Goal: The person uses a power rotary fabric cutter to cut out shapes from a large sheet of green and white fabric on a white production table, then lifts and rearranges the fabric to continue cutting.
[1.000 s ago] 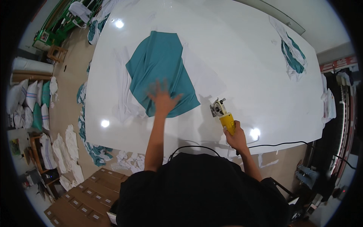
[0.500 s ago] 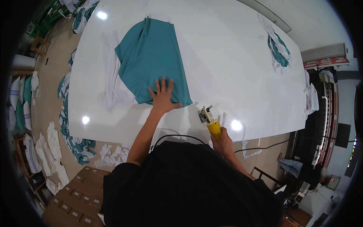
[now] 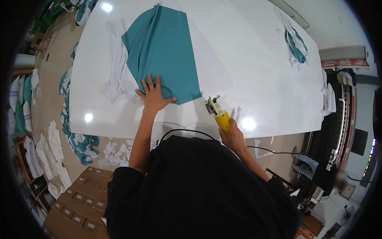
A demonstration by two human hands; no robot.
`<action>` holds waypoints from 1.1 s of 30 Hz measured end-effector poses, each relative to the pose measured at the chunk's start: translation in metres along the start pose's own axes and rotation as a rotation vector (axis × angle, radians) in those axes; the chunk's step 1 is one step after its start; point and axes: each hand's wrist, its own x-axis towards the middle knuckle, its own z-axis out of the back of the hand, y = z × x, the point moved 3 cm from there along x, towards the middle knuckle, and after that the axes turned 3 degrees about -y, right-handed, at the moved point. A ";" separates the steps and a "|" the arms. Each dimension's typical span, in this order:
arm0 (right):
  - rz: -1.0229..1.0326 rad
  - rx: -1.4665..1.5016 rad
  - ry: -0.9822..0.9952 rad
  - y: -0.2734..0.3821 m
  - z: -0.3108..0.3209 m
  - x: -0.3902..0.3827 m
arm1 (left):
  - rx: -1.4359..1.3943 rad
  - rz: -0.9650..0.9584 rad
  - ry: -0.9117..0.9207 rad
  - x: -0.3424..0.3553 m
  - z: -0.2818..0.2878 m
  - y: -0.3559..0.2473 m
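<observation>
A teal piece of fabric (image 3: 171, 51) lies on the white table (image 3: 254, 55), creased along its left side. My left hand (image 3: 152, 97) rests spread on its lower left corner, fingers apart. White fabric (image 3: 116, 63) lies crumpled left of the teal piece, and a flatter white piece (image 3: 211, 63) shows past its right edge. In my right hand (image 3: 234, 137) is a yellow handheld electric fabric cutter (image 3: 223, 119), its metal head just off the teal fabric's lower right corner. A black cord (image 3: 187, 130) loops along the near table edge.
Teal and white scraps (image 3: 296, 47) lie at the table's far right. More scraps (image 3: 79, 139) are heaped on the floor to the left. Brown cartons (image 3: 79, 195) stand at the lower left, stuffed sacks (image 3: 20, 103) at far left. Another person (image 3: 318, 171) is at the right.
My left hand has slid left across the teal fabric, whose lower edge now lies flatter. More of the white piece at its right shows. The cutter stays in my right hand near the corner.
</observation>
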 end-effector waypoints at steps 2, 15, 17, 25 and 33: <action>0.022 0.001 -0.010 0.001 -0.002 0.004 | -0.003 -0.009 0.006 -0.002 0.000 0.001; -0.072 -0.014 0.042 0.024 -0.007 0.032 | -0.006 0.003 0.040 -0.003 0.002 -0.001; -0.056 -0.008 0.027 0.024 -0.006 0.032 | -0.013 0.003 0.039 -0.003 0.002 0.000; -0.030 -0.007 0.038 0.019 -0.005 0.034 | -0.033 0.000 0.034 -0.004 -0.001 0.001; 0.028 -0.032 0.040 0.024 -0.003 0.049 | -0.036 0.010 0.046 -0.004 0.002 0.000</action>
